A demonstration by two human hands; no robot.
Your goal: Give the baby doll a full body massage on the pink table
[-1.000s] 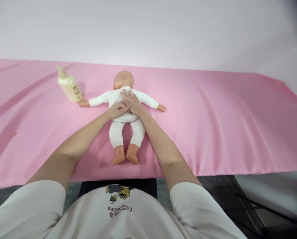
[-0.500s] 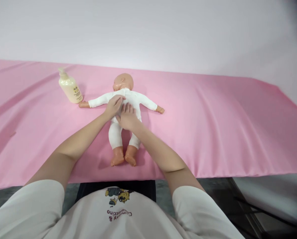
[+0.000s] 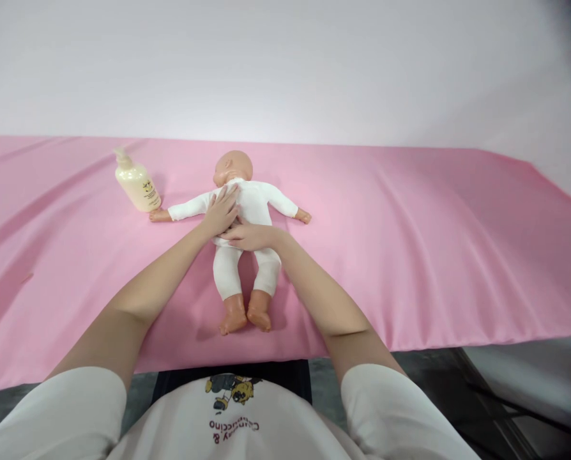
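Observation:
A baby doll in a white suit lies face down, arms spread and bare feet towards me, its head turned to the left. My left hand rests flat on the left side of its back, fingers stretched towards the neck. Just below it, my right hand lies across the doll's lower back, fingers extended to the left. The fingertips of the right hand come close to the left palm; whether they touch I cannot tell. Neither hand grips anything.
A cream-coloured pump bottle stands by the doll's left-side hand. The table has a pink cloth with folds on both sides. Behind it rises a white wall. The table's front edge runs close to my body.
My right hand has turned from pointing up the back to lying sideways, lower down. My left hand's fingers have swung towards the neck and spread. The doll's legs have shifted slightly right.

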